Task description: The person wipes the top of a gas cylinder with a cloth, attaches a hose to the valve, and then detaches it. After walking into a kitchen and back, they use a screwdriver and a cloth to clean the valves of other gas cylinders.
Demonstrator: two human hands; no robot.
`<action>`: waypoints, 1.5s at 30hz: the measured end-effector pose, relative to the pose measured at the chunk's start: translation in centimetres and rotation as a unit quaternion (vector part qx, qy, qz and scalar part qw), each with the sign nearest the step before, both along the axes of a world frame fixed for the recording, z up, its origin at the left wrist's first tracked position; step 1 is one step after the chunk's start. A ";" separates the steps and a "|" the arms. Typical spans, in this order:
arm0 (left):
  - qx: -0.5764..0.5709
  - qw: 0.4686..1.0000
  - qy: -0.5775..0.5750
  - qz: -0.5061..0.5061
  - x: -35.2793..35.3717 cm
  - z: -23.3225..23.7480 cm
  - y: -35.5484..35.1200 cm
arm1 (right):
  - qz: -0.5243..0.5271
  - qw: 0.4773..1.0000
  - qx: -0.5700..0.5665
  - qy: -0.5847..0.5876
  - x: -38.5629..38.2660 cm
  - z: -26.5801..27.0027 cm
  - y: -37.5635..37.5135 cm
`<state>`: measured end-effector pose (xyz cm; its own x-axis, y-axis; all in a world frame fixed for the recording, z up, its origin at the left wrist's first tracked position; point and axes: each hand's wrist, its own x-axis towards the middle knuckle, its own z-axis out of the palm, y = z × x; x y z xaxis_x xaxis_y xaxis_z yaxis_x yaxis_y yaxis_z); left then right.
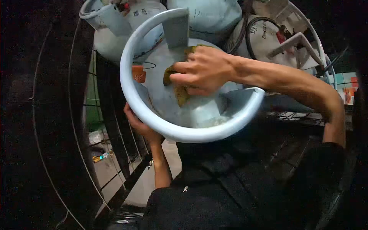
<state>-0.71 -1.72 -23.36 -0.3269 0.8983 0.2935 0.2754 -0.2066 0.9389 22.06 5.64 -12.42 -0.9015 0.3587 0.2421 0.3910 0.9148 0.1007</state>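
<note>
A pale blue-grey gas cylinder [153,90] fills the middle of the view, seen from above into its open-sided round collar [184,133]. Inside the collar, my right hand [203,71] is closed on a yellow-green cloth [181,94], pressing it to the cylinder's top. Parts of the cloth stick out below and to the left of the fingers. My left hand [142,124] holds the outside of the cylinder at lower left; the collar hides part of it. An orange tag or cap [138,73] with a thin wire loop sits at the collar's inner left.
More gas cylinders stand close behind: one at upper left [111,42], one at top middle [214,19] and one at upper right [260,38] with a black hose. Wire mesh bars [71,73] run down the left side. Litter [101,157] lies on the floor beyond.
</note>
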 end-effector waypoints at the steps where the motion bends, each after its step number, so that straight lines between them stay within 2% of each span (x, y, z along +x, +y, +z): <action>1: 0.013 1.000 0.009 0.003 -0.4 -1.2 -0.2 | -0.003 1.000 -0.006 0.000 0.0 0.1 -0.1; 3: 0.027 1.000 0.008 0.011 -1.6 -4.5 0.2 | -0.015 1.000 -0.008 -0.013 0.4 0.4 -0.6; 4: 0.078 0.994 -0.068 -0.016 -1.3 -3.4 0.3 | -0.006 1.000 -0.012 -0.004 0.5 0.4 -0.7; 5: 0.099 0.993 -0.067 -0.008 -1.5 -2.4 0.2 | 0.006 1.000 -0.015 0.002 0.4 0.2 -0.4; 7: 0.106 0.992 -0.064 0.029 -0.5 3.2 0.2 | 0.026 0.999 0.001 0.020 0.7 0.9 -0.8; 8: 0.143 0.985 -0.098 0.022 -1.7 3.2 1.4 | 0.021 0.999 -0.004 0.043 0.8 0.8 -1.0; 9: 0.162 0.984 -0.050 0.057 -1.6 6.5 1.4 | 0.017 0.997 -0.012 0.068 1.0 0.6 -0.8; 10: 0.190 0.979 -0.046 0.052 -1.5 9.1 1.7 | 0.012 0.974 -0.120 0.191 1.5 0.5 -0.4; 11: 0.216 0.974 -0.041 0.046 -1.2 11.5 2.2 | -0.029 0.937 -0.166 0.306 2.2 1.9 -0.4; 13: 0.243 0.968 0.003 -0.064 -0.1 15.8 2.7 | -0.083 0.902 -0.106 0.411 3.7 5.4 -0.9; 14: 0.229 0.964 0.031 -0.131 0.9 17.2 2.9 | -0.138 0.898 -0.152 0.388 4.2 5.9 -2.0; 15: 0.191 0.956 0.109 -0.192 2.3 19.1 2.7 | -0.136 0.898 -0.153 0.390 4.4 5.8 -3.1; 16: 0.148 0.937 0.187 -0.253 3.8 20.7 2.6 | -0.131 0.865 -0.170 0.454 4.3 5.5 -4.3; 17: 0.169 0.899 0.235 -0.328 5.5 21.5 3.3 | -0.124 0.828 -0.180 0.516 4.3 5.5 -5.2; 18: 0.192 0.844 0.317 -0.388 6.4 22.3 3.3 | -0.148 0.747 -0.195 0.618 5.0 5.6 -6.4; 19: 0.159 0.817 0.319 -0.454 7.4 22.5 2.8 | -0.167 0.656 -0.208 0.706 6.4 5.7 -7.3; 20: 0.166 0.797 0.312 -0.491 8.1 21.3 2.7 | -0.132 0.558 -0.240 0.784 8.0 5.9 -7.6; 21: 0.128 0.752 0.365 -0.534 8.7 21.3 2.5 | -0.103 0.441 -0.275 0.848 8.8 5.8 -8.2; 22: 0.065 0.742 0.346 -0.571 9.2 21.3 2.5 | -0.239 0.600 -0.102 0.757 8.7 6.8 -9.0; 23: 0.009 0.725 0.328 -0.606 10.1 21.6 3.1 | -0.352 0.713 0.080 0.601 9.0 7.9 -8.9; 24: -0.010 0.735 0.286 -0.615 11.1 21.8 3.5 | -0.210 0.628 -0.172 0.729 9.6 6.6 -7.5; 25: 0.145 0.742 0.197 -0.624 12.1 21.0 4.8 | -0.277 0.681 -0.218 0.642 10.2 7.2 -7.1; 27: -0.025 0.731 0.122 -0.671 12.4 21.4 6.6 | -0.416 0.665 -0.201 0.587 8.3 7.0 -7.2; 28: 0.050 0.736 0.136 -0.661 13.3 20.8 7.2 | -0.417 0.662 -0.195 0.592 7.8 6.7 -7.1; 29: 0.053 0.732 0.138 -0.665 13.6 20.4 7.7 | -0.406 0.658 -0.190 0.606 7.5 6.3 -6.9; 31: -0.114 0.762 0.123 -0.626 13.8 20.0 8.2 | -0.395 0.652 -0.184 0.621 7.3 5.5 -6.9; 33: -0.170 0.799 0.103 -0.568 12.6 21.6 8.9 | -0.433 0.676 -0.132 0.582 7.2 4.6 -6.9; 34: -0.125 0.826 0.233 -0.498 11.8 22.2 9.6 | -0.431 0.706 -0.083 0.556 7.7 3.8 -7.3; 35: -0.074 0.834 0.358 -0.414 11.3 22.7 10.3 | -0.430 0.704 -0.079 0.560 8.0 2.7 -7.9; 36: -0.069 0.834 0.359 -0.413 10.6 22.5 10.6 | -0.459 0.710 -0.061 0.531 8.0 1.3 -8.8; 37: 0.042 0.790 0.509 -0.339 9.6 21.6 10.6 | -0.485 0.715 -0.042 0.501 8.0 0.0 -9.4; 38: 0.152 0.711 0.639 -0.250 9.1 21.2 10.5 | -0.471 0.709 -0.095 0.517 8.0 -1.3 -9.9; 39: 0.176 0.703 0.619 -0.302 9.5 21.8 9.6 | -0.456 0.698 -0.151 0.531 7.9 -2.4 -10.3; 40: 0.201 0.693 0.588 -0.364 10.2 22.0 9.2 | -0.431 0.657 -0.249 0.566 7.7 -3.1 -10.3; 41: 0.221 0.682 0.554 -0.425 10.8 21.8 8.9 | -0.432 0.653 -0.257 0.567 7.6 -3.3 -10.3; 43: 0.063 0.643 0.533 -0.547 12.3 20.7 9.6 | -0.399 0.670 -0.356 0.514 7.8 -2.9 -9.4; 44: -0.018 0.599 0.570 -0.562 12.9 19.0 10.9 | -0.400 0.679 -0.394 0.472 8.1 -1.7 -9.4; 45: -0.020 0.601 0.569 -0.561 13.4 18.4 11.6 | -0.400 0.680 -0.397 0.470 8.0 -2.6 -9.1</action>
